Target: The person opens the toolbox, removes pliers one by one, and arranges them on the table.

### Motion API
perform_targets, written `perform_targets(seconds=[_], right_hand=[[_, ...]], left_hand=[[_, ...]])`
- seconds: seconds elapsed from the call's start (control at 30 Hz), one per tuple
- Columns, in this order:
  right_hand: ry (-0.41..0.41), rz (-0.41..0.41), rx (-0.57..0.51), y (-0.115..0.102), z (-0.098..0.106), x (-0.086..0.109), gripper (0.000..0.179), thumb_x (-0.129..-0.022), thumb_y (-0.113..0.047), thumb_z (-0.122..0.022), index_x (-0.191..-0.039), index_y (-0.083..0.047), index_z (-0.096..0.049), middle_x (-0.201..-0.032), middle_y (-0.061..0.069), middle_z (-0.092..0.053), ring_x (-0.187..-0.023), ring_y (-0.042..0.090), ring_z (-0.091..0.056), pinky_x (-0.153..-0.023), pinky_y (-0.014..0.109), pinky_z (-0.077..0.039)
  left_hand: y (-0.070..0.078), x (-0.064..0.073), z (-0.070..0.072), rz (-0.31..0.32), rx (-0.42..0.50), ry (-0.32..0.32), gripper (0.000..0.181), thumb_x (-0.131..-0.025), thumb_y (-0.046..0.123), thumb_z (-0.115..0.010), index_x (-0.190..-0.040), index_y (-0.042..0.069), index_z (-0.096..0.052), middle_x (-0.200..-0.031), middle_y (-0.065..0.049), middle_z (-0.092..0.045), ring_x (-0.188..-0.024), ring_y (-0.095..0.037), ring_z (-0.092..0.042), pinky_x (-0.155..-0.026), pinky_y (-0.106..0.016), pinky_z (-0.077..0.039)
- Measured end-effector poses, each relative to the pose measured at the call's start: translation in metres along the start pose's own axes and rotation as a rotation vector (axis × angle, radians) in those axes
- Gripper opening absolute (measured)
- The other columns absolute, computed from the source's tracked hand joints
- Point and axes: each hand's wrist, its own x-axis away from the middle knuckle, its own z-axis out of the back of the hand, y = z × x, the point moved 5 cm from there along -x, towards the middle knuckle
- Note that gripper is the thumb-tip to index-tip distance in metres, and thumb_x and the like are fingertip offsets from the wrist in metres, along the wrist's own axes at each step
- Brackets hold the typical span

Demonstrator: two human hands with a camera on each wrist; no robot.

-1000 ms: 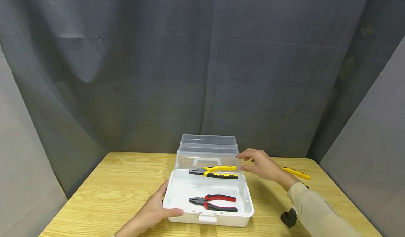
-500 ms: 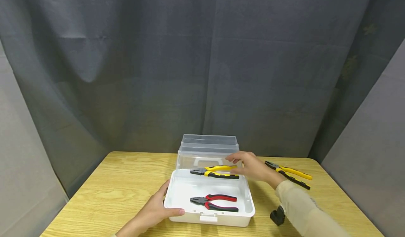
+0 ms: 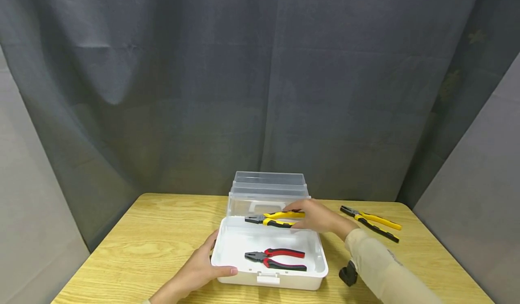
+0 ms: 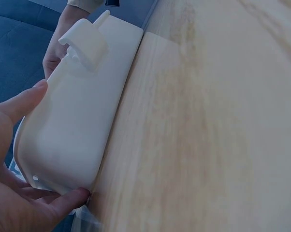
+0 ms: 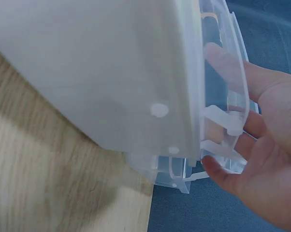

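Observation:
A white toolbox [image 3: 269,280] with a clear lid [image 3: 268,191] raised at its back stands on the table. My left hand [image 3: 199,268] grips its front left corner, thumb over the rim and fingers around the side, as the left wrist view also shows. At the back of the toolbox are yellow-and-black combination pliers [image 3: 256,219]. Over their handle ends reaches my right hand [image 3: 317,216], its thumb and fingers apart on either side; the right wrist view shows these fingers spread beside the lid. Red-and-black combination pliers [image 3: 257,257] lie toward the front of the toolbox.
Another pair of yellow-and-black pliers [image 3: 359,215] lies on the wooden table [image 3: 162,232] at right, beyond the right forearm. A dark device [image 3: 348,273] sits under the right sleeve. Grey curtains [image 3: 203,92] hang behind the table.
My right hand has moved left, from beside the lid to over the yellow-and-black pliers' handles, uncovering the pair on the table. My left hand keeps its grip on the toolbox.

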Motion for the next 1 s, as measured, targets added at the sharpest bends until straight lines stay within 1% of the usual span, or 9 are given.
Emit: perform_targets(seconds=[0.17,0.3,0.37,0.47,0.7,0.87,1.0], right_hand=[[-0.051,0.000,0.013,-0.0015,0.0003,-0.0026,0.051,-0.087,-0.019,-0.086,-0.133,-0.005,-0.070,-0.132,0.011,-0.067,-0.121,0.030,-0.062,-0.100,0.050,-0.049],[-0.058,-0.010,-0.002,0.0003,-0.0009,-0.0022,0.051,-0.088,-0.017,-0.085,-0.134,-0.004,-0.069,-0.133,0.011,-0.067,-0.121,0.029,-0.062,-0.100,0.049,-0.050],[-0.055,-0.020,-0.016,0.0013,-0.0020,-0.0014,0.050,-0.089,-0.016,-0.084,-0.135,-0.003,-0.068,-0.133,0.011,-0.067,-0.120,0.028,-0.062,-0.099,0.048,-0.050],[-0.040,-0.025,-0.033,0.0003,-0.0027,-0.0001,0.049,-0.088,-0.013,-0.084,-0.133,-0.002,-0.069,-0.131,0.011,-0.068,-0.116,0.027,-0.064,-0.097,0.048,-0.052],[-0.002,-0.038,-0.045,-0.0071,-0.0011,0.0027,0.045,-0.089,-0.011,-0.083,-0.130,0.000,-0.070,-0.130,0.013,-0.069,-0.120,0.030,-0.064,-0.099,0.049,-0.051],[0.031,-0.050,-0.061,-0.0045,-0.0017,0.0051,0.044,-0.089,-0.012,-0.083,-0.129,0.001,-0.071,-0.129,0.015,-0.069,-0.119,0.032,-0.064,-0.099,0.052,-0.050],[0.070,-0.077,-0.082,-0.0026,-0.0007,0.0066,0.045,-0.086,-0.014,-0.086,-0.127,-0.001,-0.073,-0.127,0.014,-0.070,-0.116,0.031,-0.066,-0.096,0.050,-0.052]], left_hand=[[0.0013,-0.0001,0.0002,0.000,0.006,0.000,0.117,-0.075,0.031,-0.095,-0.164,0.009,-0.023,-0.155,-0.017,-0.044,-0.129,-0.031,-0.052,-0.100,-0.048,-0.045],[0.0018,0.0002,-0.0002,0.002,-0.003,0.001,0.117,-0.075,0.032,-0.095,-0.164,0.009,-0.023,-0.156,-0.017,-0.043,-0.131,-0.032,-0.050,-0.102,-0.049,-0.044],[0.0017,0.0005,-0.0006,-0.001,0.006,-0.002,0.117,-0.075,0.031,-0.095,-0.164,0.009,-0.023,-0.156,-0.017,-0.043,-0.131,-0.032,-0.050,-0.102,-0.049,-0.044],[0.0015,0.0010,-0.0007,-0.007,0.018,-0.005,0.116,-0.075,0.030,-0.095,-0.164,0.009,-0.024,-0.155,-0.018,-0.044,-0.131,-0.032,-0.050,-0.102,-0.049,-0.044],[0.0021,0.0019,-0.0003,-0.006,0.008,-0.001,0.115,-0.075,0.031,-0.095,-0.164,0.010,-0.024,-0.155,-0.018,-0.044,-0.131,-0.032,-0.050,-0.102,-0.050,-0.044],[0.0024,0.0031,-0.0009,-0.009,0.018,-0.007,0.114,-0.076,0.031,-0.094,-0.164,0.010,-0.024,-0.155,-0.018,-0.044,-0.131,-0.034,-0.050,-0.101,-0.050,-0.044],[0.0018,0.0028,-0.0014,-0.002,0.012,-0.007,0.115,-0.076,0.032,-0.094,-0.164,0.009,-0.024,-0.156,-0.018,-0.043,-0.132,-0.034,-0.050,-0.102,-0.050,-0.044]])
